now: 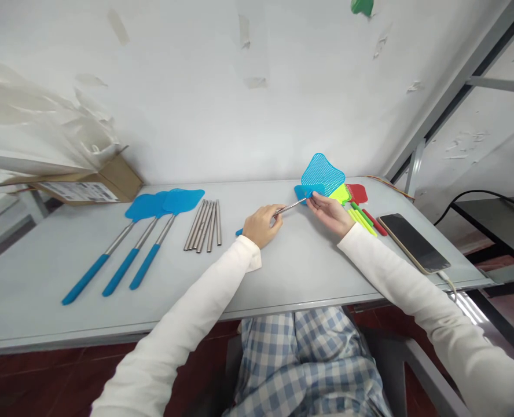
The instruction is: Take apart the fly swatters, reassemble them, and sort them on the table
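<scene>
My left hand (260,225) is closed around a thin metal rod (292,206), whose blue handle end (239,232) shows beyond the palm. At the rod's far tip, my right hand (330,214) pinches the neck of a blue mesh fly swatter head (322,172), which is tilted up. Rod and neck meet at my right fingertips; how deep the rod sits there is hidden. Just behind lie another blue swatter head (301,191), a yellow-green head (340,194) and a red head (358,193), partly overlapped.
Three blue fly swatters (140,249) with handles lie at the left, beside several metal tubes (202,226). Yellow-green grips (362,222), a green grip (361,212) and a red grip (375,222) lie near a cabled phone (413,240). A cardboard box (120,176) stands back left against the wall.
</scene>
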The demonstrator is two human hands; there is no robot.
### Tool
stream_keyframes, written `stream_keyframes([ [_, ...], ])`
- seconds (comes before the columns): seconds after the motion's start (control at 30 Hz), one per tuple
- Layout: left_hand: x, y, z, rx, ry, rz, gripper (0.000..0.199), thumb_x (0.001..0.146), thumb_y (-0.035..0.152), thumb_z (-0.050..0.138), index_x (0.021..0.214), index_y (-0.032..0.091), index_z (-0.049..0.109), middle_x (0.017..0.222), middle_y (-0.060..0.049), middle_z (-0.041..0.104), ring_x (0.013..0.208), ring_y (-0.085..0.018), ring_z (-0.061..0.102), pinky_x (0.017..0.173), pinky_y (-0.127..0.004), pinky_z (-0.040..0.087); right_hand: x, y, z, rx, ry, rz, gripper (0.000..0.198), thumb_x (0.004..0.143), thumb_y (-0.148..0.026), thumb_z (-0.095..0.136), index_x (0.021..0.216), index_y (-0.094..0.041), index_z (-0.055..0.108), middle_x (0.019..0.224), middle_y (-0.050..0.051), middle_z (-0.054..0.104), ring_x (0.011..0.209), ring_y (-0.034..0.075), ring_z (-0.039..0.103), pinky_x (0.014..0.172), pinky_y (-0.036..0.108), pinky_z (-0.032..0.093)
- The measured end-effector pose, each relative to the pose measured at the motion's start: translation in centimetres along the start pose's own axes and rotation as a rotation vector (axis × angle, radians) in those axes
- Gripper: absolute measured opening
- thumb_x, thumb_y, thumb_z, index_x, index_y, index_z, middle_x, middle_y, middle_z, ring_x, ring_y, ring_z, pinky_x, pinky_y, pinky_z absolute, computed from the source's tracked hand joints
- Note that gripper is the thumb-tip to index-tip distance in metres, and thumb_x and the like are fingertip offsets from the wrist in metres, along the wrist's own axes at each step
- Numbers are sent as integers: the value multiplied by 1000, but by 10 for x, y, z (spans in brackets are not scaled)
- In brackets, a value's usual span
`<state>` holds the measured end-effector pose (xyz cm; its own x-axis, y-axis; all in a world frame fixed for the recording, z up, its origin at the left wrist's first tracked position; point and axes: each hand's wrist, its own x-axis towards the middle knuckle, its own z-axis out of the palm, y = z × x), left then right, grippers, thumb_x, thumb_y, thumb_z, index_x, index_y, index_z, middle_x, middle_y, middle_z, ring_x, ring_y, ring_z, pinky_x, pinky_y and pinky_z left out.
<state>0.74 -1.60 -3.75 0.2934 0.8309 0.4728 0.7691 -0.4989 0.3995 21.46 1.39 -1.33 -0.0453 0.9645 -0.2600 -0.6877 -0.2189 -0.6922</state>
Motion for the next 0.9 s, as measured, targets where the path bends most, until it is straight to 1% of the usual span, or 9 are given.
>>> stream_keyframes([
  [0.1,0,0,0,-8,5,-5,30,89,19,51,117,23,64,103,-2,71,90,-17,64,77,-28,48,-1,0,2,10,-8,-17,20,85,-2,58,77,-19,64,77,0,71,78,8,68,87,18,58],
  [0.3,-1,-1,0,-29,-3,37,33,93,21,47,122,21,62,112,-4,70,95,-17,63,84,-29,48,-5,1,5,17,-8,-13,25,90,-2,52,74,-18,64,73,-1,70,74,6,67,85,16,58],
  [0.5,-1,-1,-1,-8,6,43,35,95,23,45,125,21,62,108,-4,71,90,-16,63,82,-28,49,-2,4,2,-1,-30,-51,20,83,-2,62,74,-20,64,75,-3,70,78,7,67,91,16,55],
  [0.63,-1,0,-1,-3,18,36,34,94,23,46,123,21,63,106,-3,71,88,-16,63,80,-28,48,-1,6,-1,1,-23,-68,21,82,-2,64,72,-21,64,71,-4,68,75,7,66,87,17,57],
  [0.77,-1,0,0,-6,15,45,33,94,23,46,122,21,63,106,-4,72,88,-16,64,79,-28,48,0,6,-2,-10,-42,-80,20,80,-3,67,72,-21,64,73,-4,68,76,7,66,87,17,57],
  [0.9,-1,1,-1,-3,7,39,33,94,22,46,123,21,63,105,-4,72,88,-16,64,79,-28,48,1,6,-3,-23,-52,-81,19,81,-4,66,72,-21,64,75,-4,68,77,6,66,85,16,56],
])
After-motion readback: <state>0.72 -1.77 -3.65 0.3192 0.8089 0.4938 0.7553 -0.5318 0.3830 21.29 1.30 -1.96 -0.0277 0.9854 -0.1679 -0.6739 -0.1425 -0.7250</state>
